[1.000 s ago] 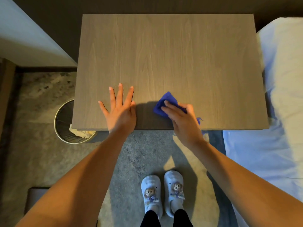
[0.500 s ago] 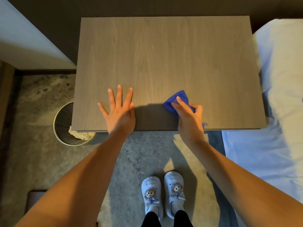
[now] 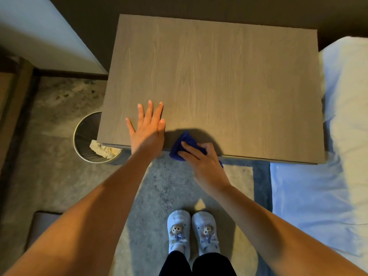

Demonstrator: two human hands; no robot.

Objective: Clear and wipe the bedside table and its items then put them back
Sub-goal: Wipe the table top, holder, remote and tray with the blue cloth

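The bedside table [image 3: 229,76] has a bare grey wood-grain top with nothing standing on it. My left hand [image 3: 147,130] lies flat on the top near the front edge, fingers spread, holding nothing. My right hand [image 3: 201,162] presses a dark blue cloth [image 3: 184,144] against the front edge of the table, just right of my left hand. Part of the cloth hangs over the edge and part is hidden under my fingers.
A round metal waste bin [image 3: 89,140] with crumpled paper in it stands on the floor, half under the table's left front corner. A bed with light blue sheets [image 3: 322,196] borders the table on the right. A white wall corner [image 3: 39,36] is at the left. My slippered feet [image 3: 191,230] stand on carpet.
My right hand has drawn the cloth left and back to the front edge of the table, closer to my left hand. My left hand has stayed in place.
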